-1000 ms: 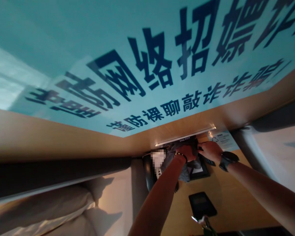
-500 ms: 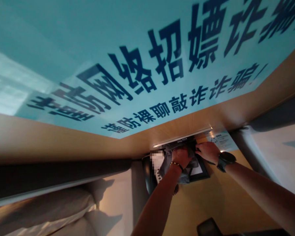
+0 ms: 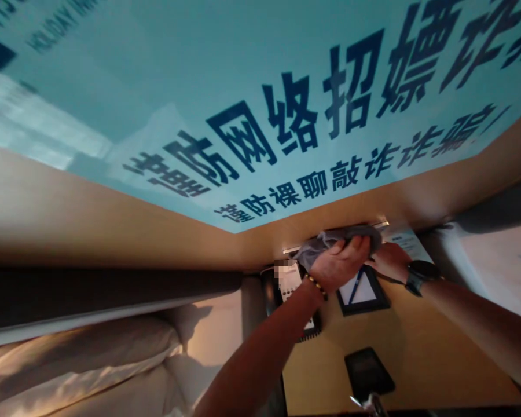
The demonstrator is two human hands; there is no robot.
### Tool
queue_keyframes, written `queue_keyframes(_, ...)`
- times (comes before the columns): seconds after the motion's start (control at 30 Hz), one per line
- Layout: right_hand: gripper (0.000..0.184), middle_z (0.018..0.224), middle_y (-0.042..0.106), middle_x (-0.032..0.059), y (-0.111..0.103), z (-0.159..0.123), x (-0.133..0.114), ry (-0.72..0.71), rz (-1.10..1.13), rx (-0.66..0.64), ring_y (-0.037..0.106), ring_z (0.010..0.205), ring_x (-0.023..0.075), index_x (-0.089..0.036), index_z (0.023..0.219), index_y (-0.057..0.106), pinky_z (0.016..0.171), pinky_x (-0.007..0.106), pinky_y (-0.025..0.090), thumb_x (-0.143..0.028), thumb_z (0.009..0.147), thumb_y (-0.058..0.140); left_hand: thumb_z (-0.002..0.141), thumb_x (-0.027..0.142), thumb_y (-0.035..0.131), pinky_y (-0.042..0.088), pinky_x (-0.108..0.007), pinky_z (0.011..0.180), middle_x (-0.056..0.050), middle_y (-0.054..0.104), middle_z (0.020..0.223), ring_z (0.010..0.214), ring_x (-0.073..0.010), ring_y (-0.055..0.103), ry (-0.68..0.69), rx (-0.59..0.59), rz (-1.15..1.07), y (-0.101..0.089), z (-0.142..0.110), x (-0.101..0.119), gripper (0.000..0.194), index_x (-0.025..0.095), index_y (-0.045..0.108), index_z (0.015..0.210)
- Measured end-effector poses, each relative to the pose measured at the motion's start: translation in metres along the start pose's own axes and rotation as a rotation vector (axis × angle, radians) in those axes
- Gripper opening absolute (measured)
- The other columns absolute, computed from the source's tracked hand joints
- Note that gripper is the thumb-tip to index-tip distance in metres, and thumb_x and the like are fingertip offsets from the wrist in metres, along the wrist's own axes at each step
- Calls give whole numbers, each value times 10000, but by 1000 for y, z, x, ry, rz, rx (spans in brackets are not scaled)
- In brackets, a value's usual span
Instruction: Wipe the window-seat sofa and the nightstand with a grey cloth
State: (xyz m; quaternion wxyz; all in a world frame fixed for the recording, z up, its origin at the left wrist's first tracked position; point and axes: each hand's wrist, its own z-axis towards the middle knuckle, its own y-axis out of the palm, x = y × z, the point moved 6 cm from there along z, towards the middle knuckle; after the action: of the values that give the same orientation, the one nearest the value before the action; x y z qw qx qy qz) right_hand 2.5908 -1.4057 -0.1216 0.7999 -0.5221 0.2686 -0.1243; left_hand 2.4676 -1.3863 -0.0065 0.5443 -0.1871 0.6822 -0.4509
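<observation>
At the far edge of the wooden bedside surface (image 3: 399, 347), in the head view, the left hand (image 3: 341, 263) presses a crumpled grey cloth (image 3: 330, 243) against the strip where the wood panel meets the wall, directly under a bright light bar (image 3: 375, 225). The cloth lies bunched along that strip, its bulk above and behind the fingers. Judged from the contact, wiping of this back edge is in progress. The nearer tabletop shows no sign of contact from the cloth, so that area probably remains to be done.

Left hand pose: arm extended forward and up, wrist carrying a beaded bracelet (image 3: 316, 286), fingers pressed together and curled over the cloth, thumb underneath, gripping it.

Right hand (image 3: 388, 260) pose: arm extended from the right, a black wristwatch (image 3: 421, 272) on the wrist. The hand sits just beside the cloth at the same edge. Its fingers are hidden behind the left hand and the cloth, so whether they are spread or pinching cannot be determined.

Surrounding items: a dark framed notepad with a blue pen (image 3: 362, 289) lies below both hands, a black telephone (image 3: 290, 289) stands to its left, and a flat black rectangular device (image 3: 369, 370) rests nearer the camera. A large teal sign with dark characters (image 3: 260, 116) fills the upper view; white pillows (image 3: 91, 365) occupy the lower left.
</observation>
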Motion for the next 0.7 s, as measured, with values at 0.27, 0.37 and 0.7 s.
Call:
queue_keyframes(0.27, 153, 789, 703, 67, -38, -16, -10, -105, -14, 142, 658, 704, 240, -163, 862, 693, 593, 327, 457, -295, 899, 624, 817, 78, 478, 454, -461, 951, -87, 599, 1269, 1169, -290, 499, -602, 103, -145, -14, -107, -35, 427, 216, 624, 1194)
queue_keyframes(0.37, 184, 898, 702, 36, -76, -29, -25, -251, 51, 293, 649, 800, 209, -191, 886, 679, 664, 311, 424, -330, 942, 571, 651, -14, 489, 472, -352, 980, -45, 653, 1138, 1090, -212, 559, -797, 156, -512, -14, -134, -20, 544, 222, 666, 1108)
queue_keyframes(0.7, 129, 881, 699, 13, -61, -1, -60, -454, 115, 432, 650, 793, 199, -174, 888, 677, 665, 294, 438, -300, 896, 654, 726, 117, 546, 368, -402, 1104, -143, 503, 1382, 1286, -263, 446, -982, 81, -389, 79, -124, -31, 706, 88, 382, 1412)
